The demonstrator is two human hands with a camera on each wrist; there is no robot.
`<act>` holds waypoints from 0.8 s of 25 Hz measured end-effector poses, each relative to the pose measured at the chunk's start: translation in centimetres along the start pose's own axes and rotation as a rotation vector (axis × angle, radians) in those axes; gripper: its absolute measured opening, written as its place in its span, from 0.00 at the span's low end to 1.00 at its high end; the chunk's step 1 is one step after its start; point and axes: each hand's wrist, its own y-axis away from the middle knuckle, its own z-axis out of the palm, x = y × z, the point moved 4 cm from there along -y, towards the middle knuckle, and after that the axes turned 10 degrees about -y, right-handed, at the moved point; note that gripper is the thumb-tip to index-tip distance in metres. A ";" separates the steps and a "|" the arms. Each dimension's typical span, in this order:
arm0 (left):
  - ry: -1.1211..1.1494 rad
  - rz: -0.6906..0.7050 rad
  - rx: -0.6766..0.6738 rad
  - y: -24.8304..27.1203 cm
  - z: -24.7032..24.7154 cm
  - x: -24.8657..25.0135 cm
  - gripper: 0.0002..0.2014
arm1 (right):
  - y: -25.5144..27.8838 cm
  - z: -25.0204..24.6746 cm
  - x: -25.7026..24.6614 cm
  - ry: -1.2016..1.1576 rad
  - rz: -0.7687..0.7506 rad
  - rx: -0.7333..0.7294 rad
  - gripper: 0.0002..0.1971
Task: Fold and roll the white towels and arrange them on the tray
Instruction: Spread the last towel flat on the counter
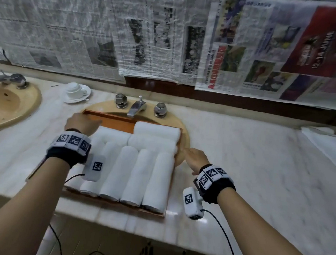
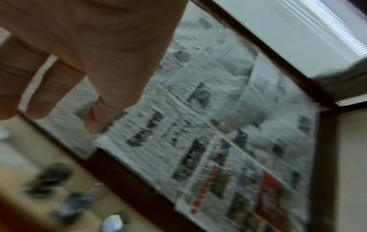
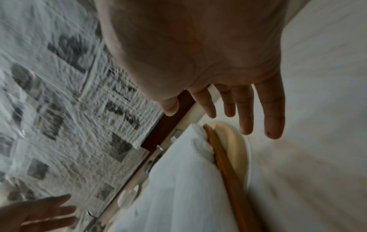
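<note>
An orange wooden tray (image 1: 111, 120) lies over the middle sink, filled with several rolled white towels (image 1: 134, 173): a front row standing lengthwise and others laid crosswise behind (image 1: 156, 131). My left hand (image 1: 82, 123) hovers over the tray's far left corner with straight fingers (image 2: 49, 87), holding nothing. Beside the tray's right edge, my right hand (image 1: 195, 159) is spread flat with its fingers (image 3: 246, 109) extended; under it the tray rim (image 3: 224, 164) and a towel (image 3: 184, 180) show. Whether either hand touches the tray I cannot tell.
A tan sink (image 1: 184, 137) with a chrome faucet (image 1: 136, 107) lies under the tray. A second sink (image 1: 8, 105) is at the left, a cup on a saucer (image 1: 76, 92) behind. Newspaper (image 1: 151, 34) covers the wall. A folded white cloth (image 1: 325, 135) lies far right on the marble counter (image 1: 251, 165).
</note>
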 end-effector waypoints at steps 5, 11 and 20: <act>0.162 0.488 -0.082 13.4 7.5 19.6 0.17 | 3.7 -12.6 4.2 -0.097 -0.108 0.107 0.24; 0.148 0.974 -0.303 33.8 25.2 38.9 0.08 | 8.7 -31.2 20.1 -0.232 0.017 0.461 0.19; -0.304 1.444 -0.603 55.6 42.9 46.8 0.11 | 20.0 -42.1 47.1 -0.128 0.573 0.906 0.32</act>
